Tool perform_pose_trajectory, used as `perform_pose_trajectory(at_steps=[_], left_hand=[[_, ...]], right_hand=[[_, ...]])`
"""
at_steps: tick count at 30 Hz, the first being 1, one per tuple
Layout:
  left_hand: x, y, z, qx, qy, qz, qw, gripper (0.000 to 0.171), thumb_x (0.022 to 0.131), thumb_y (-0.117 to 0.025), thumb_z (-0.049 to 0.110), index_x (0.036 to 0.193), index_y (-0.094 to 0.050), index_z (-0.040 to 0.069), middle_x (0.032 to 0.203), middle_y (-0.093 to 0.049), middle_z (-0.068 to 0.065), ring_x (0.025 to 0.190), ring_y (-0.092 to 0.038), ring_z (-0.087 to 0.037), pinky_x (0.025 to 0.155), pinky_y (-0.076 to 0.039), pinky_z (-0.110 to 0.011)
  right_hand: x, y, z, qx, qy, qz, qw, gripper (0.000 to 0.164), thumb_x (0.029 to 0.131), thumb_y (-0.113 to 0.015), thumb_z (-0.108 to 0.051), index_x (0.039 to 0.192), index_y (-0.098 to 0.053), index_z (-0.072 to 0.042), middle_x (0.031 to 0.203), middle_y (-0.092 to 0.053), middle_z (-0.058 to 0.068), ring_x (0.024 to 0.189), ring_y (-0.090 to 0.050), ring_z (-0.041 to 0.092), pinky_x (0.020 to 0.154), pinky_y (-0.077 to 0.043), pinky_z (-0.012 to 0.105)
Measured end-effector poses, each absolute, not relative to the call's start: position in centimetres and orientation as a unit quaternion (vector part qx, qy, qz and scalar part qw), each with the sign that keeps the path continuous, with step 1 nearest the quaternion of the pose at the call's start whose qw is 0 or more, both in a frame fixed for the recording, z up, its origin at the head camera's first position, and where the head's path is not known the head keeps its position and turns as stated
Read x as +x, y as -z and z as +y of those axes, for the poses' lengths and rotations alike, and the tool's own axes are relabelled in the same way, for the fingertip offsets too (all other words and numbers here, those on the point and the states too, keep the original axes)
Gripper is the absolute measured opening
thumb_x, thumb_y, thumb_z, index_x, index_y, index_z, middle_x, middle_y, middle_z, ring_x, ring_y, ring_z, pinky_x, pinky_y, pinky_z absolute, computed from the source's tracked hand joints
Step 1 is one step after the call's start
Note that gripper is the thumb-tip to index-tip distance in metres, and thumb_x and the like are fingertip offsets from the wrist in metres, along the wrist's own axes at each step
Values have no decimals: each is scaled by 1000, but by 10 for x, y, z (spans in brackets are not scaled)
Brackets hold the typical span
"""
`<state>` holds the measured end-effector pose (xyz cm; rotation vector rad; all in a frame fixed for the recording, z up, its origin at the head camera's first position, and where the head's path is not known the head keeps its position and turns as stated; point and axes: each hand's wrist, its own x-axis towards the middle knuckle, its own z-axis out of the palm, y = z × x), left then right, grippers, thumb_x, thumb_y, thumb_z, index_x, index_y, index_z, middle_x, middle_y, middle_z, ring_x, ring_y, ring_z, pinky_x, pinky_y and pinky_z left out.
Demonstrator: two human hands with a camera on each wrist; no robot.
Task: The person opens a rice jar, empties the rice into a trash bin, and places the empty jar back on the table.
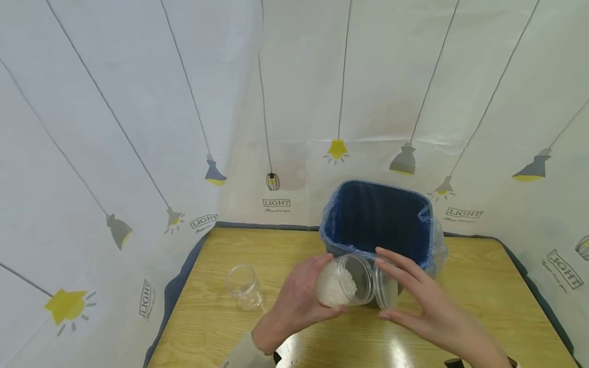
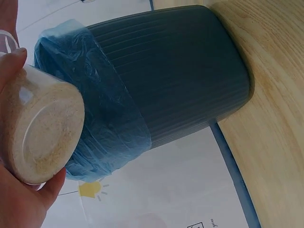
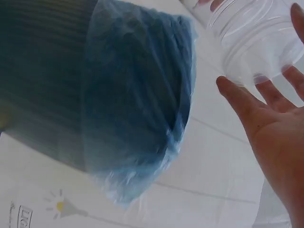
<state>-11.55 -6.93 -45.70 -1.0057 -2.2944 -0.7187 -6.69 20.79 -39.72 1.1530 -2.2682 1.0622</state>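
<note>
Clear round plastic jar of pale grains [image 1: 335,287] is lower centre of the frame, tipped on its side, mouth facing right. Left hand [image 1: 298,291] is clamped round its base end. Right hand [image 1: 425,301] has a clear round plastic lid [image 1: 387,289] between thumb and fingertips right by the mouth; can't tell if lid and jar touch. Just behind them there's a dark blue ribbed plastic bin [image 2: 175,76] with a thin blue see-through bag [image 2: 107,137] folded over its rim. Clear plastic cup [image 1: 250,300] stands upright lower left. All on a shiny yellowish wood-grain table [image 1: 488,281], dark blue edging around it, then white sheeting [image 1: 299,76] printed with grey and yellow hanging lamps up to the top of the frame.
</note>
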Motion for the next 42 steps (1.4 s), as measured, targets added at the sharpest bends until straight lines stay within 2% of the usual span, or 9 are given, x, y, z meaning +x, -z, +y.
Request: perform_pose_trajectory(at_steps=[6, 10, 14, 21, 26, 30, 34, 37, 42], left_hand=[[-116, 461, -73, -358, 281, -850, 264, 104, 58, -100, 46, 140, -52, 3, 130, -65, -9, 117, -63, -25, 97, -54, -39], [-116, 462, -74, -349, 290, -852, 260, 103, 59, -99, 46, 140, -52, 3, 131, -64, -10, 117, -63, -26, 97, -55, -40], [-116, 463, -76, -343, 296, -852, 261, 103, 58, -99, 46, 140, -53, 3, 131, -65, -10, 118, -63, -26, 97, -55, -40], [-116, 466, -79, -336, 309, -850, 262, 101, 59, -98, 45, 140, -53, 4, 130, -65, -9, 118, -63, -26, 96, -55, -41], [-116, 468, -79, -334, 311, -849, 267, 100, 59, -99, 44, 139, -54, 5, 130, -65, -9, 117, -63, -25, 96, -55, -40], [-115, 468, -79, -333, 307, -849, 272, 99, 59, -98, 44, 138, -54, 4, 128, -65, -9, 116, -64, -25, 95, -55, -39], [-115, 468, -80, -334, 305, -849, 274, 99, 59, -98, 44, 138, -54, 4, 127, -65, -9, 115, -64, -25, 95, -55, -38], [-115, 468, -80, -336, 306, -848, 272, 98, 59, -98, 44, 138, -54, 4, 127, -65, -9, 114, -64, -24, 95, -55, -38], [-114, 469, -81, -337, 307, -848, 271, 99, 59, -98, 44, 138, -54, 4, 127, -65, -9, 115, -64, -25, 96, -55, -38]], right_hand=[[-58, 406, 241, 373, -402, -809, 212, 82, 93, -72, -42, 150, -43, 10, 158, -39, 26, 148, -38, 13, 108, -37, 13], [-52, 409, 263, 320, -422, -826, 195, 89, 78, -87, -1, 152, -40, 9, 160, -37, 23, 147, -38, 8, 107, -39, 14], [-45, 415, 278, 256, -434, -846, 176, 104, 64, -84, 24, 155, -38, 5, 164, -35, 15, 144, -38, 1, 104, -39, 11], [-41, 437, 303, 184, -446, -860, 168, 103, 71, -79, 25, 160, -34, -2, 165, -33, -4, 142, -34, -7, 97, -41, 5], [-43, 461, 328, 105, -435, -882, 146, 90, 89, -75, 7, 164, -30, -17, 160, -34, -15, 124, -36, -21, 86, -44, 2], [-47, 481, 346, 40, -414, -902, 116, 81, 100, -69, -12, 166, -24, -22, 160, -34, 7, 111, -33, -25, 78, -43, 1], [-51, 495, 359, -14, -404, -912, 76, 79, 105, -63, -25, 167, -15, -10, 155, -28, 37, 125, -53, 21, 71, -42, 2], [-55, 503, 370, -50, -402, -913, 39, 83, 106, -58, -34, 164, -10, 0, 152, -23, 45, 120, -42, 61, 70, -53, 14], [-62, 519, 393, -87, -375, -922, -43, 95, 106, -53, -50, 159, -6, 13, 148, -16, 51, 119, -40, 67, 81, -57, 59]])
